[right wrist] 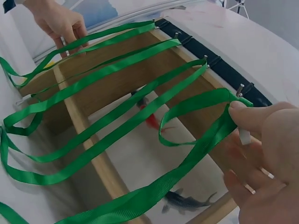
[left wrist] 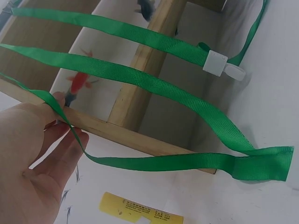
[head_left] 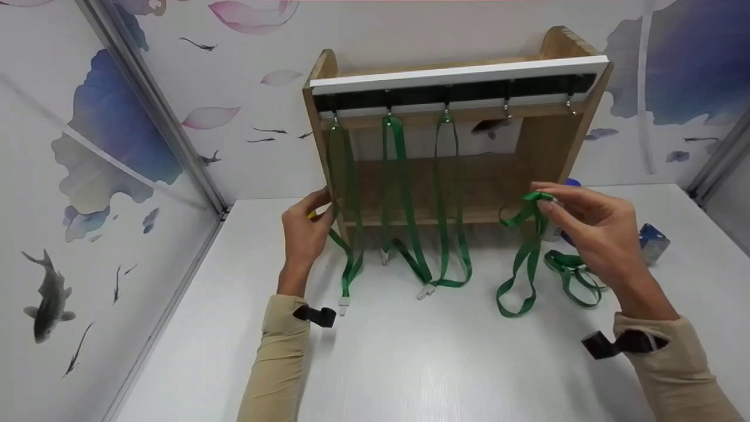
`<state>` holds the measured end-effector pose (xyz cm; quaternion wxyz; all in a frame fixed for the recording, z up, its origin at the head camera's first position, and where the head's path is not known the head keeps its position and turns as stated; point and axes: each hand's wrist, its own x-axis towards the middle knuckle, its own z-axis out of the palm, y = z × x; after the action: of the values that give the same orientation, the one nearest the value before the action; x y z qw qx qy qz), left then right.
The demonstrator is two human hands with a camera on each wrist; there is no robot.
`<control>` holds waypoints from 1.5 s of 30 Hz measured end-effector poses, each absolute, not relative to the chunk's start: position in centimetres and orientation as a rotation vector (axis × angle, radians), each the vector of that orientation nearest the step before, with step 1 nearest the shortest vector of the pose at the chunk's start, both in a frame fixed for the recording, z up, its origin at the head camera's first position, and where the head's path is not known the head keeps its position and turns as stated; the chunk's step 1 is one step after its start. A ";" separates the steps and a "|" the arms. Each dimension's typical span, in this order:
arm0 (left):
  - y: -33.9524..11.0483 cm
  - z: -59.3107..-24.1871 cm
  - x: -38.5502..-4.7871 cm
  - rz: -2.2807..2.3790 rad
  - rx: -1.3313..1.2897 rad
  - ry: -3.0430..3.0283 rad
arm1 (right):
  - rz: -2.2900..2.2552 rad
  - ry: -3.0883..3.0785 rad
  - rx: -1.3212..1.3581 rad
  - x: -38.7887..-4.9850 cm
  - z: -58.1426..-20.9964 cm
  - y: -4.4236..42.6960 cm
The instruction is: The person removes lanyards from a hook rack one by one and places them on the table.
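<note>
A wooden rack (head_left: pixel 542 138) has a row of hooks along its top front bar. Green lanyards (head_left: pixel 404 176) hang from the three left hooks, their white clips low near the table. My right hand (head_left: pixel 603 228) pinches another green lanyard (right wrist: pixel 191 158) between thumb and fingers; its loop dangles in front of the rack's right side. In the right wrist view, the pinched end is close to a bare hook (right wrist: pixel 240 88). At the rack's left side panel, my left hand (head_left: pixel 307 234) grips the board's edge, with some fingers hidden behind it. One hanging strap (left wrist: pixel 135 163) passes across those fingers.
Another green lanyard (head_left: pixel 565 258) lies coiled on the white table (head_left: pixel 445 357), beneath the right hand. Beyond that hand stand a small blue box (head_left: pixel 653 243) and a partly hidden blue-topped item (head_left: pixel 573 183). A printed wall panel (head_left: pixel 263 117) rises behind the rack.
</note>
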<state>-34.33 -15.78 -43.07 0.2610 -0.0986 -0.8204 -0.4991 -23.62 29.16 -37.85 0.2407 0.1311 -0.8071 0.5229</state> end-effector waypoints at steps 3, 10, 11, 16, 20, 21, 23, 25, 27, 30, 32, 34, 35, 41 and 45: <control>-15.6 -43.0 -34.3 -1.355 -0.259 -2.225 | 1.374 -2.312 0.362 -23.5 -38.6 29.6; -15.7 -43.0 -34.4 -1.355 -0.248 -2.235 | 1.353 -2.735 0.315 -23.2 -40.9 31.0; -15.7 -43.0 -34.4 -1.354 -0.245 -2.234 | 1.342 -2.793 0.318 -23.2 -41.3 31.2; -15.7 -43.1 -34.4 -1.351 -0.228 -2.232 | 1.152 -2.956 0.506 -23.5 -42.9 31.3; -15.7 -43.1 -34.4 -1.342 -0.224 -2.237 | 1.074 -2.977 0.721 -23.6 -43.8 30.9; -15.7 -43.1 -34.4 -1.339 -0.223 -2.239 | 1.062 -2.989 0.760 -23.6 -44.0 30.8; -15.7 -43.0 -34.4 -1.335 -0.223 -2.244 | 1.014 -3.015 0.824 -23.5 -44.4 30.6; -15.7 -43.0 -34.4 -1.335 -0.225 -2.245 | 0.968 -3.055 0.871 -23.5 -44.7 30.4; -15.7 -43.0 -34.4 -1.336 -0.245 -2.235 | 0.928 -3.089 0.914 -23.6 -45.1 30.0; -15.9 -43.0 -34.4 -1.333 -0.269 -2.220 | 0.876 -3.118 0.919 -23.6 -45.5 29.4; -15.9 -43.1 -34.4 -1.330 -0.284 -2.212 | 0.820 -3.125 0.854 -23.6 -45.7 28.9; -16.0 -43.1 -34.5 -1.330 -0.279 -2.212 | 0.766 -3.125 0.750 -23.6 -45.9 28.4; -16.0 -43.1 -34.5 -1.328 -0.278 -2.212 | 0.736 -3.121 0.696 -23.6 -46.0 28.1; -16.0 -43.1 -34.4 -1.335 -0.256 -2.221 | 0.657 -3.106 0.550 -23.7 -46.4 27.6; -15.9 -43.2 -34.3 -1.345 -0.261 -2.225 | 0.726 -3.139 0.631 -23.6 -46.1 28.3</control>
<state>-34.34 -15.90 -43.21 0.2611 -0.0963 -0.8220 -0.4969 -23.63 28.29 -46.13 -0.0705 0.1917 -0.9538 0.2205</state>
